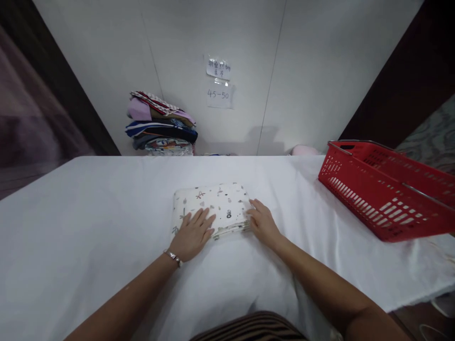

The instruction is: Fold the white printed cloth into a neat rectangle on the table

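A white folded cloth (220, 201) printed with small starfish and plant-like motifs lies in the middle of the white-covered table. Its layers show along the front edge. My left hand (194, 232), a silver bracelet at its wrist, rests flat with fingers spread on the cloth's near left part. At the right edge of the cloth is my right hand (262, 221), its fingers bent around the near right corner; the thumb is mostly hidden.
A red plastic basket (377, 203) with metal handles stands at the table's right side. Behind the far edge, a stack of folded clothes (161, 125) rises against the grey wall at left. Something pink (304, 150) shows behind that edge at right. Two paper notes (219, 94) hang on the wall.
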`<state>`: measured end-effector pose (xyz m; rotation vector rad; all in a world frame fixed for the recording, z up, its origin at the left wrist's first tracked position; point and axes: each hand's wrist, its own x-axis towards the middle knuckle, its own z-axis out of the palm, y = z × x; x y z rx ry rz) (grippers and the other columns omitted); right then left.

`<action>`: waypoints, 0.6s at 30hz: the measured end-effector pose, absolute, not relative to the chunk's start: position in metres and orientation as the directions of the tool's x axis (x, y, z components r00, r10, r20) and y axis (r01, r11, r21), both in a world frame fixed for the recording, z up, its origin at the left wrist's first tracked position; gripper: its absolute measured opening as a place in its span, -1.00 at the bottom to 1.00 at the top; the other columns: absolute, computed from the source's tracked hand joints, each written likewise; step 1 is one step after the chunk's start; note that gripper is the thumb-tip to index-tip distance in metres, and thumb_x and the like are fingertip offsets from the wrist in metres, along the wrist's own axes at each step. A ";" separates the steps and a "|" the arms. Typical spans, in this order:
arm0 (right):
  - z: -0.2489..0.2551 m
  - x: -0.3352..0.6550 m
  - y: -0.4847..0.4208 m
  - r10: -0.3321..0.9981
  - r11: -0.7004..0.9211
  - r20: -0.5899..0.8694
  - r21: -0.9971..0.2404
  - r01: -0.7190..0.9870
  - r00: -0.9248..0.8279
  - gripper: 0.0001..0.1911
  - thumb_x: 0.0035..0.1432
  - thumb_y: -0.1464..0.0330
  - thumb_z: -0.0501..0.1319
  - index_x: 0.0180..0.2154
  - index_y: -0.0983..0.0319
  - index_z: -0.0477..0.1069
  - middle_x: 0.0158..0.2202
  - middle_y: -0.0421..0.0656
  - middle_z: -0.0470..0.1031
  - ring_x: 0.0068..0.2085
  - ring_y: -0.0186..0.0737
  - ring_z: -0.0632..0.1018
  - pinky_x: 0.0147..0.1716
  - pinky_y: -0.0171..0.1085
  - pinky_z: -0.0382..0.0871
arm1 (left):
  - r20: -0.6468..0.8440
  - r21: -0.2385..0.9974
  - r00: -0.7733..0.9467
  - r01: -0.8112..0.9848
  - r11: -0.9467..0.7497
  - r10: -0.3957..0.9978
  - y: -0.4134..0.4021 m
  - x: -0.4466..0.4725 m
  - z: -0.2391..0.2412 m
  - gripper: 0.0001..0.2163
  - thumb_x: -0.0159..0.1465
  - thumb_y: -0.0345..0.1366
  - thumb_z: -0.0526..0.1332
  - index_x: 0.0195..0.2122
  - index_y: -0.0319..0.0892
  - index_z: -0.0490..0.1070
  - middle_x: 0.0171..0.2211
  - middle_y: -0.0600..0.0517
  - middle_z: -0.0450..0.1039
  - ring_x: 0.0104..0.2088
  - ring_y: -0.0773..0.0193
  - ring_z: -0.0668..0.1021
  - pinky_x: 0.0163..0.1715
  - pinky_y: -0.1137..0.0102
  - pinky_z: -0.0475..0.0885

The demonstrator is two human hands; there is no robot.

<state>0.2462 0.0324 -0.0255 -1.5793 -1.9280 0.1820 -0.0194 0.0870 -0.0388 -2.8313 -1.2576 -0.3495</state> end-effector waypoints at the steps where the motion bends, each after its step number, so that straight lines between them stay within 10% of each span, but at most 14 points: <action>1: -0.017 0.236 0.036 0.906 0.323 0.402 -0.454 0.831 -0.132 -0.63 0.10 0.46 0.05 -0.04 0.24 0.37 0.21 0.00 0.14 0.26 0.01 0.04 0.17 0.06 -0.06 | 0.208 0.056 0.654 0.734 -0.677 0.727 0.087 -0.019 -0.038 -0.56 0.32 -0.08 -0.12 0.19 -0.01 0.16 0.25 -0.02 0.08 0.24 0.07 0.13 0.16 0.03 0.03; 7: 0.006 0.178 0.066 0.839 0.537 0.320 -0.370 0.758 -0.439 -0.44 0.22 0.19 0.01 0.20 0.23 0.06 0.31 -0.03 -0.10 0.31 -0.04 -0.12 0.21 0.04 -0.20 | 0.193 -0.039 0.672 0.733 -0.679 0.715 0.088 -0.017 -0.038 -0.56 0.31 -0.11 -0.11 0.19 -0.07 0.17 0.23 -0.09 0.10 0.23 0.04 0.15 0.14 0.00 0.04; 18: -0.033 0.187 0.065 0.916 0.400 0.170 -0.345 0.849 -0.362 -0.32 0.23 -0.02 -0.14 0.19 0.31 0.08 0.27 0.07 0.00 0.28 0.06 -0.03 0.18 0.10 -0.17 | 0.136 0.000 0.662 0.744 -0.668 0.737 0.093 -0.020 -0.040 -0.52 0.32 -0.06 -0.16 0.21 -0.09 0.13 0.25 -0.05 0.05 0.25 0.09 0.12 0.16 0.02 0.04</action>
